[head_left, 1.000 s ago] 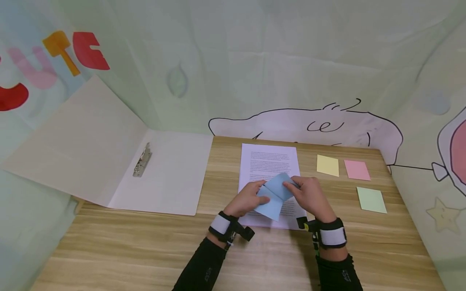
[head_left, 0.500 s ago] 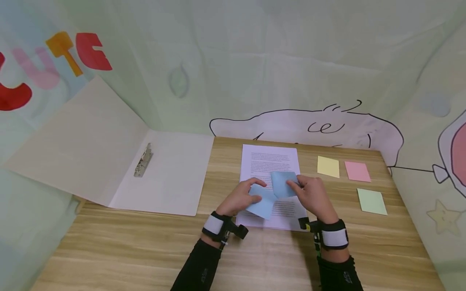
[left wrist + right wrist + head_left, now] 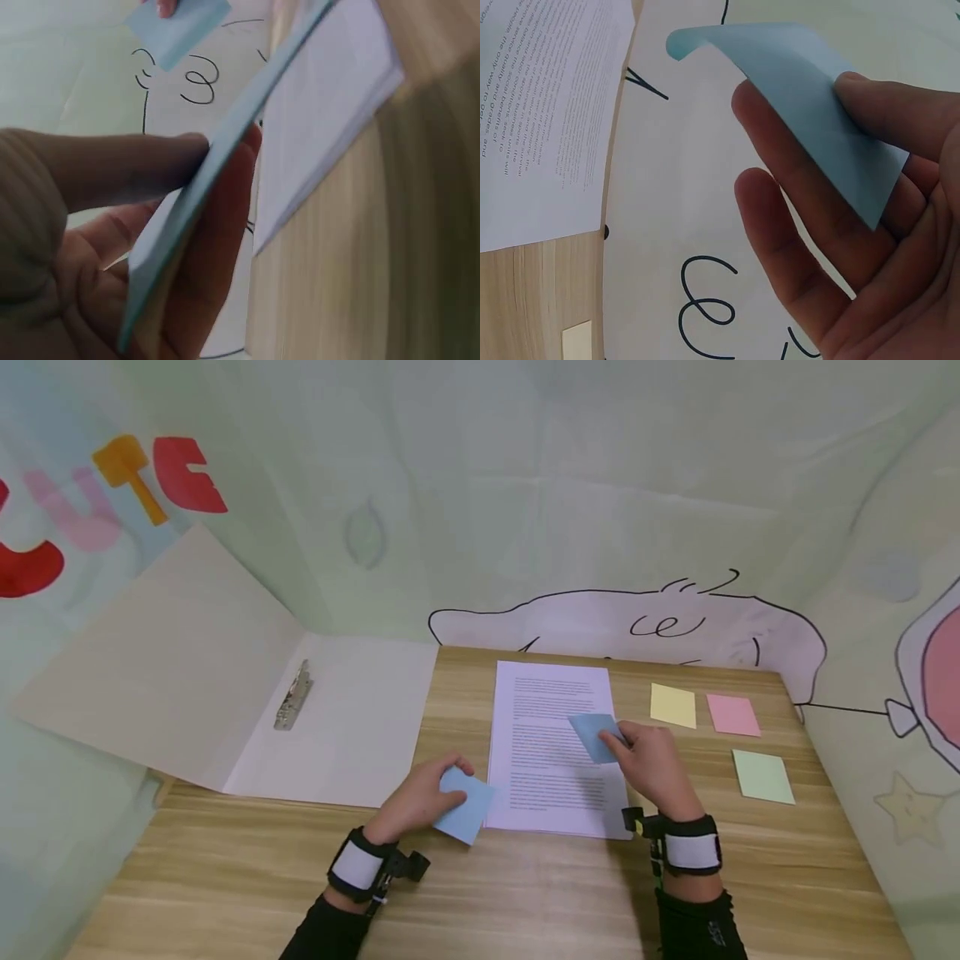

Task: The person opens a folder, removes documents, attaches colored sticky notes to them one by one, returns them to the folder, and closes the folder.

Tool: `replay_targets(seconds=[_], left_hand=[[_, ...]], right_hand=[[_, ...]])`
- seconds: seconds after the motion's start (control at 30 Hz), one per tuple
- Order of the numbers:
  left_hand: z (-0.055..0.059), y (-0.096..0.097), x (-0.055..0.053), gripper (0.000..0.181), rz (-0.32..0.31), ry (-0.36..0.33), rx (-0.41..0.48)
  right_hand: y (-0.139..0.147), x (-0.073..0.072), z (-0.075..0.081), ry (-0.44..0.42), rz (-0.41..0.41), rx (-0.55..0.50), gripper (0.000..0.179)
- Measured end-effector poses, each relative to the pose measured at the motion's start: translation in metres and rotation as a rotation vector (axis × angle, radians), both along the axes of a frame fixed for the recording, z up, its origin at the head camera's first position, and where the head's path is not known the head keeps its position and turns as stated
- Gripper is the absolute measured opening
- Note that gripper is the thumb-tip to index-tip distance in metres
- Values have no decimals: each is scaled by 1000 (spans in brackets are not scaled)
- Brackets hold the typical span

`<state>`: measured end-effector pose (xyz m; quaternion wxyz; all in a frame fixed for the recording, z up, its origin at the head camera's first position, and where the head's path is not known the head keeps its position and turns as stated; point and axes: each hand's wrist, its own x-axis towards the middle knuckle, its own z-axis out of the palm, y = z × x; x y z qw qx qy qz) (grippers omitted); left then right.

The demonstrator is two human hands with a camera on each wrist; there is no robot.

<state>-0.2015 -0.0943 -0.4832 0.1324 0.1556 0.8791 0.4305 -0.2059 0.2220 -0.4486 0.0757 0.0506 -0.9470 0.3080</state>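
In the head view, an off-white card folder (image 3: 360, 718) with a silver metal clip (image 3: 292, 696) is lying spread on the wood-grain bench (image 3: 225, 877), the left hand (image 3: 420, 800) hiding its near right corner. A white printed paper stack (image 3: 551, 693) is lying mid-bench, long axis running away from the person. A yellow paper square (image 3: 672, 705), a pink paper square (image 3: 733, 715) and a green paper square (image 3: 763, 777) are lying right of it. The left fingers are pinching a light-blue paper note (image 3: 468, 810), a corner pointing toward the stack; the right hand (image 3: 652, 760) is pinching a pale-blue paper sheet (image 3: 590, 735) over the print.

In the left wrist view, the note is slanting nearly edge-on from lower left to upper right.

In the right wrist view, the sheet is pointing up-left, its far end curling.
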Motion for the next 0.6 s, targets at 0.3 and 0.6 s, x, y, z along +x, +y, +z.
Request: replay_targets(seconds=[0.3,0.6], left_hand=[[-9,-44,20,17,2,37,-113],[-21,-68,38,18,116,20,-179]], right_hand=[[0,1,-3,-23,17,54,32],[-2,0,-2,-20,29,50,27]])
